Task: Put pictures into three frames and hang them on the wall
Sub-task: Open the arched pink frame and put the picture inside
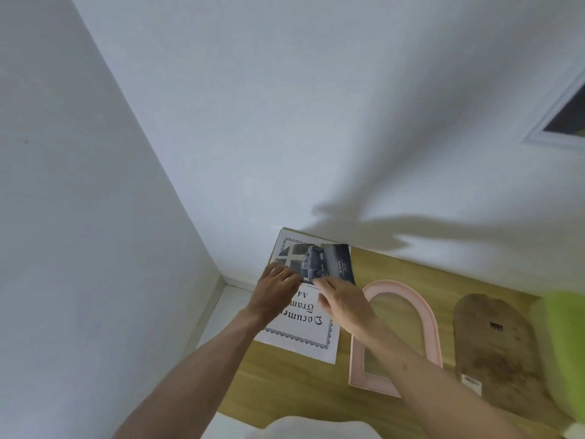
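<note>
Wooden tabletop (285,384) carries a white A4 document-frame insert sheet (304,339) against the wall; both hands reach forward over it, left hand (274,291) and right hand (343,304) each pinching the dark car picture's (323,261) near edge. Just right lie a pink arched frame (430,324) and its brown backing board (493,350), partly hidden by the right forearm. A white-framed picture (557,122) on the wall is cut off at the right.
</note>
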